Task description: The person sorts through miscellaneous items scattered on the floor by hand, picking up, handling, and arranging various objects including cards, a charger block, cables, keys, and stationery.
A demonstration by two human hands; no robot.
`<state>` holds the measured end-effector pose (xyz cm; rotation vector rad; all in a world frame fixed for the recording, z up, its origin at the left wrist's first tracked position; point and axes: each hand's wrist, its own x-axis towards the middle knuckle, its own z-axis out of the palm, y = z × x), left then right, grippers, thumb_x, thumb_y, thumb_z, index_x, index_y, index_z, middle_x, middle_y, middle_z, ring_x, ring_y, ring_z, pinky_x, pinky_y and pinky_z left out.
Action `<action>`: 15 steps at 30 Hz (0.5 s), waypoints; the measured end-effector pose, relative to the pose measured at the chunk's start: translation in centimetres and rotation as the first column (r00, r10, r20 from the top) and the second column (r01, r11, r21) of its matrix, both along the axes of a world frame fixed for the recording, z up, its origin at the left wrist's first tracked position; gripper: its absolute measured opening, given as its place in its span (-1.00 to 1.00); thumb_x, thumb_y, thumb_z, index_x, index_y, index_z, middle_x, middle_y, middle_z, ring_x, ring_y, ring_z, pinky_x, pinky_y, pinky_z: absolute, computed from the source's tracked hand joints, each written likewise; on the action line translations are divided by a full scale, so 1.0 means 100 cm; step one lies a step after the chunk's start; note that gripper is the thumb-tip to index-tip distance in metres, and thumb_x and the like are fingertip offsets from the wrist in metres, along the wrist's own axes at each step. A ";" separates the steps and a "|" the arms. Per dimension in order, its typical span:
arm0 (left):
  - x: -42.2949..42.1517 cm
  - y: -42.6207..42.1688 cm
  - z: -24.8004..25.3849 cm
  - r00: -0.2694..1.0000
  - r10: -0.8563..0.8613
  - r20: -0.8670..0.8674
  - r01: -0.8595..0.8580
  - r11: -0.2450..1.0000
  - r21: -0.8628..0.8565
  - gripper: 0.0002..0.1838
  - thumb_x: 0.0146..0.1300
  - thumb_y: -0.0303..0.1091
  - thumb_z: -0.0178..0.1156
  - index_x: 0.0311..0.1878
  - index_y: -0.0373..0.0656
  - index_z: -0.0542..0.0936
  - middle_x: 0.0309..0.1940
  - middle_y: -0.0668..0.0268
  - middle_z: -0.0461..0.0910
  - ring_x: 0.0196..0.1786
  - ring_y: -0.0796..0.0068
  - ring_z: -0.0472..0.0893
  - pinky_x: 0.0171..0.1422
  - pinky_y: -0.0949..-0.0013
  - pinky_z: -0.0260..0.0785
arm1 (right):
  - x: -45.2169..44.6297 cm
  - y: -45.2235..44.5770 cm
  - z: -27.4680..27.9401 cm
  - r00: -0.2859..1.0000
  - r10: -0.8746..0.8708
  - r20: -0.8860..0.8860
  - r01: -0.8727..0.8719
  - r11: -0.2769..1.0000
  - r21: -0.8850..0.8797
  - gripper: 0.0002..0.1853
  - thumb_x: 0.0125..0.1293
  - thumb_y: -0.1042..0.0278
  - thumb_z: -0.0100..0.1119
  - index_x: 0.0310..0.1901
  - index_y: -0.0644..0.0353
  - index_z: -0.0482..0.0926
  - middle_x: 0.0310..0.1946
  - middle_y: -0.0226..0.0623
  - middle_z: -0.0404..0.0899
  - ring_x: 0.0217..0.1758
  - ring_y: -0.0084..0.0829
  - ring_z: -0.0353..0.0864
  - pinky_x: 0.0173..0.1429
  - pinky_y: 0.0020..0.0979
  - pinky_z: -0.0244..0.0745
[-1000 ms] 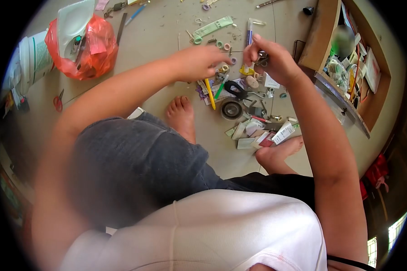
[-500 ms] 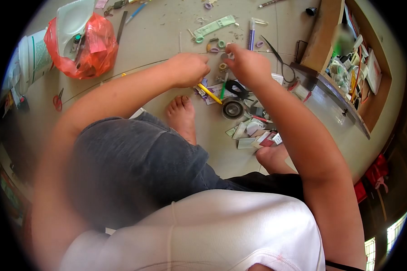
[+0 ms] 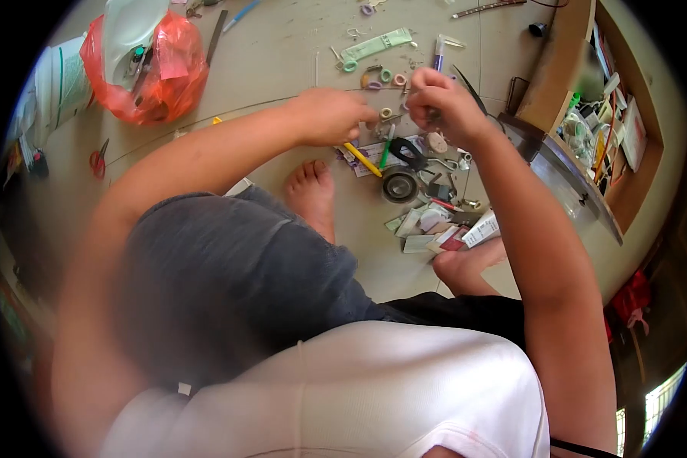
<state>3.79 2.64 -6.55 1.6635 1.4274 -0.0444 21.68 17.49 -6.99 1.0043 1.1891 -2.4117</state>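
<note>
My left hand hovers over the floor with its fingers loosely bent and a little apart, and nothing shows in them. Just below its fingertips lies a yellow pen, beside a green and white pen. My right hand is closed, with a small dark-grey thing partly hidden between its fingers. Under that hand are a pale round disc and a black looped object. A dark round roll lies nearer to me. Small coloured rings are scattered beyond my hands.
A red plastic bag stands at the left, near red-handled scissors. At the right is a wooden drawer full of odds and ends. Small boxes and cards lie by my right foot. A pale green packet lies farther off.
My right hand has drawn back to the right, its fingers now curled inward. My left hand's fingers have loosened and stretched slightly. The view has shifted a little.
</note>
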 end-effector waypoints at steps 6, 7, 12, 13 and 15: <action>0.007 0.007 0.003 0.984 -0.160 -0.084 0.155 0.986 -0.068 -0.54 0.15 -0.32 0.13 0.16 0.30 0.52 -0.15 0.28 0.55 -0.09 0.20 0.61 -0.11 0.11 0.48 | 0.019 0.025 0.014 0.977 -0.110 -0.184 0.085 0.987 -0.137 -0.80 0.10 0.52 0.05 -0.43 0.03 0.23 -0.59 -0.36 0.45 -0.57 -0.54 0.40 -0.49 -0.52 0.23; 0.008 0.007 0.003 0.980 -0.169 -0.107 0.164 0.985 -0.055 -0.53 0.16 -0.33 0.13 0.17 0.30 0.51 -0.15 0.27 0.55 -0.09 0.20 0.61 -0.11 0.12 0.48 | 0.017 0.027 0.017 0.977 -0.109 -0.185 0.084 0.987 -0.139 -0.80 0.10 0.52 0.05 -0.43 0.03 0.23 -0.59 -0.36 0.45 -0.57 -0.54 0.40 -0.49 -0.52 0.23; 0.009 0.009 0.003 0.984 -0.117 -0.135 0.115 0.993 -0.027 -0.54 0.17 -0.35 0.11 0.18 0.23 0.51 -0.13 0.24 0.55 -0.10 0.17 0.62 -0.09 0.12 0.48 | 0.014 0.026 0.026 0.971 -0.013 -0.240 0.042 0.992 0.116 -0.78 0.15 0.44 0.10 -0.44 0.02 0.22 -0.38 -0.31 0.57 -0.46 -0.59 0.49 -0.45 -0.56 0.27; 0.009 0.008 0.001 0.993 -0.052 -0.107 0.052 0.999 -0.006 -0.53 0.18 -0.34 0.11 0.20 0.18 0.49 -0.12 0.23 0.56 -0.09 0.15 0.61 -0.08 0.12 0.48 | 0.012 0.025 0.028 0.971 -0.013 -0.240 0.042 0.992 0.117 -0.78 0.15 0.44 0.10 -0.44 0.02 0.22 -0.38 -0.31 0.57 -0.46 -0.59 0.49 -0.45 -0.56 0.27; 0.008 0.006 -0.002 0.997 0.015 -0.078 -0.014 1.000 0.011 -0.53 0.19 -0.34 0.11 0.22 0.12 0.47 -0.11 0.21 0.56 -0.09 0.13 0.61 -0.07 0.11 0.47 | 0.009 0.025 0.032 0.970 -0.009 -0.241 0.042 0.990 0.132 -0.76 0.18 0.36 0.18 -0.44 0.01 0.26 -0.41 -0.36 0.57 -0.44 -0.60 0.50 -0.45 -0.56 0.27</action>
